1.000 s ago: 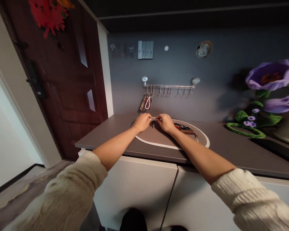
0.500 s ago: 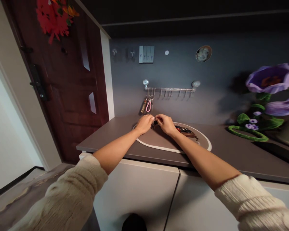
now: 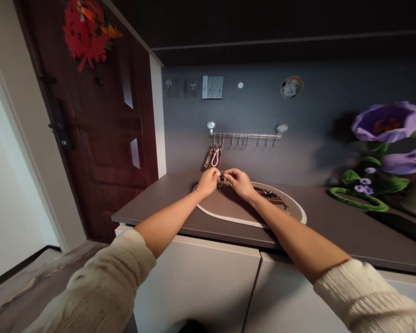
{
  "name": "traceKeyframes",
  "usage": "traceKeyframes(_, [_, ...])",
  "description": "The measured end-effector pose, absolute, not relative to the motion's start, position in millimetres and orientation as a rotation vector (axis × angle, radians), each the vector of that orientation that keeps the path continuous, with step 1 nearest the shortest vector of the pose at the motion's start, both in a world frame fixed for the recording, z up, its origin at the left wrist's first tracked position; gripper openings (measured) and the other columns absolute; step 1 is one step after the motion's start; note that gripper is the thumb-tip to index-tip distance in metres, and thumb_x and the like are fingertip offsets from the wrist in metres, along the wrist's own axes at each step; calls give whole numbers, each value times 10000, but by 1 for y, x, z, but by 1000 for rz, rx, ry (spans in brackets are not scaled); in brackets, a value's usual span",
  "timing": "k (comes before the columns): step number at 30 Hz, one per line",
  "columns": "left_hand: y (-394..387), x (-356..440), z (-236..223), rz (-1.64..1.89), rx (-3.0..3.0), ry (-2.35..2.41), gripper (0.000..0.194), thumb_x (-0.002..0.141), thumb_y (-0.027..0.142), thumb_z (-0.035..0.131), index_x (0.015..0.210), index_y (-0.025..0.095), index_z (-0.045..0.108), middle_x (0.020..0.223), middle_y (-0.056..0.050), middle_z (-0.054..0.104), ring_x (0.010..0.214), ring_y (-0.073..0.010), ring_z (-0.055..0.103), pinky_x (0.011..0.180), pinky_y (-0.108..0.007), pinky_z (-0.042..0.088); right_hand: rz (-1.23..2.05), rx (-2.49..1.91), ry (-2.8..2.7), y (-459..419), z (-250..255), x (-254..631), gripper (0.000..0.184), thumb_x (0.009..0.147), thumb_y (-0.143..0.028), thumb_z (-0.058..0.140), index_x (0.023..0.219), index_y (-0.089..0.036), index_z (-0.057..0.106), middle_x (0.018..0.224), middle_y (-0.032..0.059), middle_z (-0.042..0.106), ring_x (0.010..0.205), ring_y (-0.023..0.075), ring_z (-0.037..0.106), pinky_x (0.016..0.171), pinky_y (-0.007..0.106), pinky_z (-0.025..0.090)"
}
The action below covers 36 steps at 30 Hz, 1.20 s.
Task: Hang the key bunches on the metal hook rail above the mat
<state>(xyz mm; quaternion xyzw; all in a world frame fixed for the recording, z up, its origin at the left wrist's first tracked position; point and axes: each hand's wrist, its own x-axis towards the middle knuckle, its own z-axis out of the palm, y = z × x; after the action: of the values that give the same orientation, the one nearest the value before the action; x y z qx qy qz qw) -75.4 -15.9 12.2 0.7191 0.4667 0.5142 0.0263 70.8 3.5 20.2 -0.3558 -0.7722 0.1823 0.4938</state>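
My left hand [image 3: 208, 182] and my right hand [image 3: 240, 182] meet above an oval mat with a white rim [image 3: 229, 219], fingers pinched close together. Between them is a small bunch of keys [image 3: 221, 178] on a ring, dark at the top with metal parts hanging down. Both hands grip it, though the fingertips partly cover it. To the right on the mat lies a pile of other dark and brown keychain items [image 3: 271, 196], partly behind my right forearm. Just behind my hands, keys with a pink loop [image 3: 215, 158] and a brown tag [image 3: 208, 159] hang from a rail.
The clear hook rail [image 3: 246, 135] is fixed to the dark wall by suction cups. Purple fabric flowers [image 3: 388, 122] stand on the right of the counter [image 3: 333, 226]. A dark red door [image 3: 104, 152] is at the left, and white cabinet doors [image 3: 194, 277] sit below.
The view has tilted up slightly, so the scene sits lower. My fingers have shifted a little around the keys, and more of the bunch shows between them.
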Motion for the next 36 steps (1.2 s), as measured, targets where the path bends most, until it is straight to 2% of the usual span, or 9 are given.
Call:
traceKeyframes(11, [-17,-71,12,1584,2209,1423,161,820,201,403,750,157,541,751,-12,604,712,-117,527,706,-243,416,842,-787,-1668,2,17,69,360,614,-462,629,756,-135,577,703,10,585,615,94,496,614,237,406])
traceKeyframes(19, [-13,-72,8,1565,2362,1506,214,845,239,371,779,170,563,813,-37,618,781,-140,536,742,-264,406,808,-792,-1659,4,20,72,402,590,-508,635,740,-137,593,698,15,587,625,101,495,625,245,398])
traceKeyframes(26, [-10,-76,6,1572,2372,1625,222,856,238,358,782,174,557,830,-54,621,813,-164,546,744,-281,401,744,-796,-1650,5,28,72,356,606,-472,630,711,-134,593,635,-8,555,584,88,448,608,241,378])
traceKeyframes(36, [-14,-79,8,1504,2352,1773,235,873,215,342,793,175,559,861,-65,632,839,-166,561,750,-274,396,689,-812,-1524,32,71,65,296,619,-427,599,643,-136,557,610,-2,550,551,83,448,587,238,386])
